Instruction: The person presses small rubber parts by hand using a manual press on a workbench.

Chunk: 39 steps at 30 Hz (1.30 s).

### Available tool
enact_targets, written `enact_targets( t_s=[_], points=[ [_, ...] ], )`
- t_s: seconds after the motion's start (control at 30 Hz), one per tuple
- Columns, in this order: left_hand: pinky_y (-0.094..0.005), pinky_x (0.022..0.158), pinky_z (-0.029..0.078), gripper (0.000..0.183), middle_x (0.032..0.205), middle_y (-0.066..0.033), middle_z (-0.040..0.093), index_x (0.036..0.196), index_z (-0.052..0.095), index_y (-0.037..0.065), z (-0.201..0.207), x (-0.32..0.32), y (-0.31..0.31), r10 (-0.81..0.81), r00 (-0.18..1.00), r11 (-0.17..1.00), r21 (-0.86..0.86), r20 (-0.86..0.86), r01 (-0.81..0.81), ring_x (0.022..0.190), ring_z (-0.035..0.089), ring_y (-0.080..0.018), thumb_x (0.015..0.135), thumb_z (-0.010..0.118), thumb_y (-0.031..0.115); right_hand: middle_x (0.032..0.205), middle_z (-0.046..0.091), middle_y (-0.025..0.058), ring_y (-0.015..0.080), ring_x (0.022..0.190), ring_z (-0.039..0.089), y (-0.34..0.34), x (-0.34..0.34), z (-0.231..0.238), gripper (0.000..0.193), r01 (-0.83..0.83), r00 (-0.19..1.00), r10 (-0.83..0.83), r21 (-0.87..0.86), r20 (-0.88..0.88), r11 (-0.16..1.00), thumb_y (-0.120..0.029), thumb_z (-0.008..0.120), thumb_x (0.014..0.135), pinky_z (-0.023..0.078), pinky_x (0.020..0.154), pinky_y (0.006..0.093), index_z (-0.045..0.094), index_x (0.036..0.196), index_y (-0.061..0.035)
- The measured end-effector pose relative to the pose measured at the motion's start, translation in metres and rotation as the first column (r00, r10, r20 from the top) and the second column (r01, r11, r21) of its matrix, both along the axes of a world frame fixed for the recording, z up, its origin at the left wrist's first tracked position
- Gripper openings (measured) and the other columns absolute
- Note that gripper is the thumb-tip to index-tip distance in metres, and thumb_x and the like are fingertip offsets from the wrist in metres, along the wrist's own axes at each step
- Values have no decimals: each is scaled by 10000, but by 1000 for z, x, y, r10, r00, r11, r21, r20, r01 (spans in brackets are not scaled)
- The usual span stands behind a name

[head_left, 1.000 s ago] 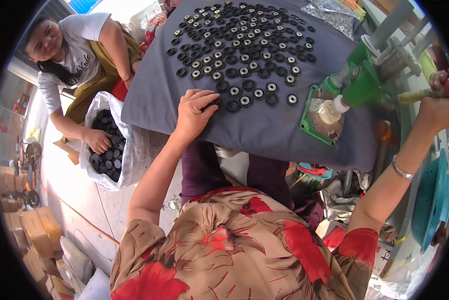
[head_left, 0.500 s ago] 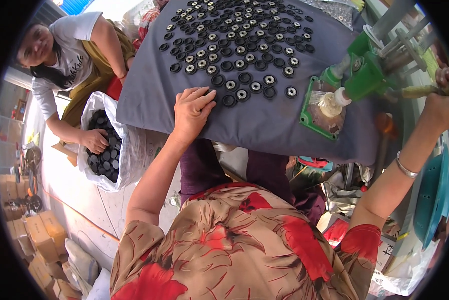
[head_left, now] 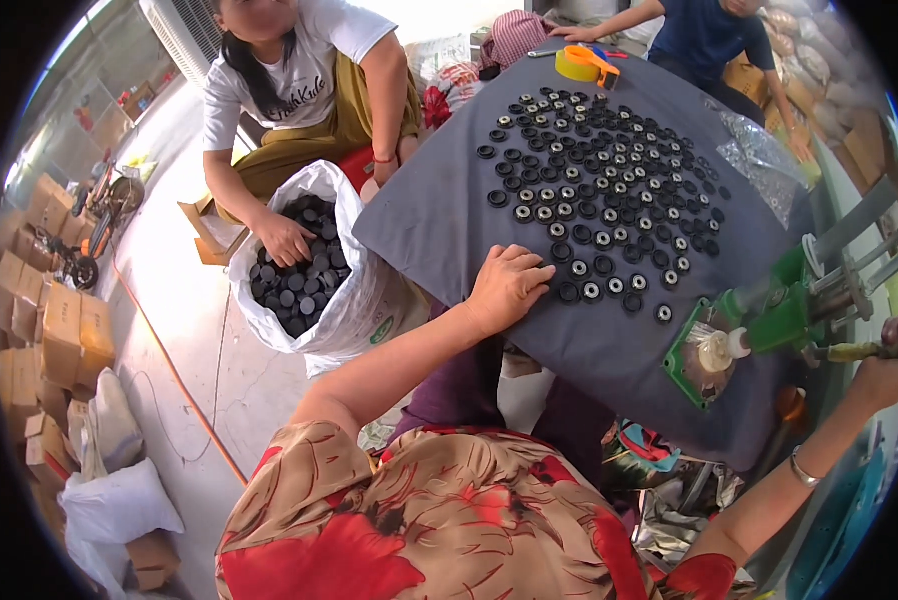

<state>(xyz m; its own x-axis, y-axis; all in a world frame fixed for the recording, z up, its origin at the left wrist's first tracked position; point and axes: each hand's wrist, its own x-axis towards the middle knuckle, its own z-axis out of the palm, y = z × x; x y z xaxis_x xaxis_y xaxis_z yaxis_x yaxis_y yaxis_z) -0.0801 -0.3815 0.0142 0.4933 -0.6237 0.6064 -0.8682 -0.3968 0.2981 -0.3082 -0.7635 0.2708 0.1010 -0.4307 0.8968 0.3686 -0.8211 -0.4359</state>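
Head view: left hand (head_left: 507,287) on black rings (head_left: 609,180)

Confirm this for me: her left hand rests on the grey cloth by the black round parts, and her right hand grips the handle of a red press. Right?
Not quite. The head view shows the press is green, not red. The rest holds: the left hand rests on the grey cloth beside the black round parts, and the right hand grips its handle.

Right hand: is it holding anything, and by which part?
The right hand grips the green press by the outer end of its lever handle. The left hand rests among black rings; no visible grasp.
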Motion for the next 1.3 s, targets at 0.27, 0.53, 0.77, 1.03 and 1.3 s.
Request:
enact_targets(
  t_s=[0.27,0.53,0.77,1.03,1.3],
  points=[
    [-352,801,409,308,976,-52,666,990,704,101,-1,4,-5,-20,1000,999,-47,-22,19,937,591,-216,688,755,132,745,430,43,136,669,407,-46,-21,-9,140,-197,980,189,320,56,927,0,409,870,332,608,243,525,946,13],
    [-360,814,406,285,977,-42,668,994,700,114,1,-1,-2,-6,999,999,-49,-47,4,952,583,-211,713,732,145,756,490,63,143,636,479,-17,-16,-7,269,176,982,-183,-119,-51,977,122,431,812,388,568,231,563,1031,38],
    [-371,812,422,269,964,-53,668,964,694,95,5,-2,-5,-44,997,997,-65,-68,40,956,592,-231,700,737,125,750,496,60,140,615,473,-23,-21,-9,171,70,997,-72,53,39,996,-44,455,890,387,548,244,576,978,38],
    [-395,790,475,407,927,-96,661,1049,654,79,14,-3,-5,34,989,989,-136,-144,-54,895,611,-271,658,763,52,781,572,79,159,563,544,7,11,-1,177,264,963,-266,41,46,964,-106,474,911,459,460,265,598,939,17],
    [-365,822,494,684,1000,-113,651,1297,511,95,66,-80,-134,-446,845,889,-257,-293,380,935,613,-270,671,782,52,691,517,116,196,534,451,7,-3,8,352,-177,969,116,287,216,942,-279,425,921,399,506,304,545,921,52]
  ],
)
